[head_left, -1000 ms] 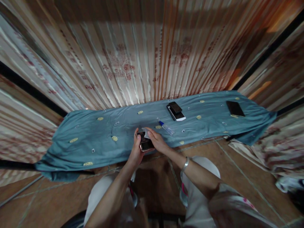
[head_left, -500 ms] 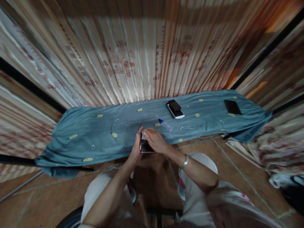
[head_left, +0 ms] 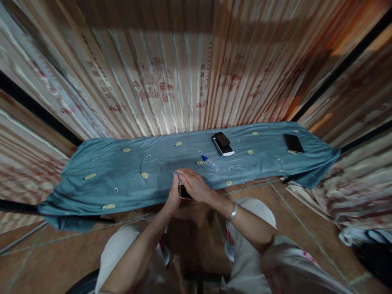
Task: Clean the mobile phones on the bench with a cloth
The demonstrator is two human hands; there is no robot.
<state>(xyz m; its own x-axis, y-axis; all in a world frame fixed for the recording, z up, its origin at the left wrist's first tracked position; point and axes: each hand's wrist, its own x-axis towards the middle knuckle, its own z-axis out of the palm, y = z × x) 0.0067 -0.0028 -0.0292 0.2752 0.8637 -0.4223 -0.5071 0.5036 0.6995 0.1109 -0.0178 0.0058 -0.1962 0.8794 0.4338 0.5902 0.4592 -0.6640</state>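
My left hand (head_left: 174, 195) is wrapped round a dark smartphone (head_left: 185, 192) and holds it just above the near edge of the cloth-covered bench. My right hand (head_left: 193, 184) lies over the phone's upper part, fingers bent together at its top edge. A small pale bit shows at those fingertips; what it is I cannot make out. Only the lower part of the phone's black face is visible. Beyond the right hand, a clear spray bottle (head_left: 212, 165) with a blue top lies on its side on the blue cloth (head_left: 162, 163).
Behind the bottle, a small dark phone (head_left: 222, 139) rests on a larger white-edged device (head_left: 227, 152). A black tablet-like device (head_left: 293, 143) lies at the right. Patterned curtains (head_left: 153, 81) hang behind, with dark poles (head_left: 333, 73) at both sides. My knees are below the bench.
My right hand has slid left and toward the phone's top edge, covering more of it. The pale bit under its fingers shows less. The view has shifted slightly.
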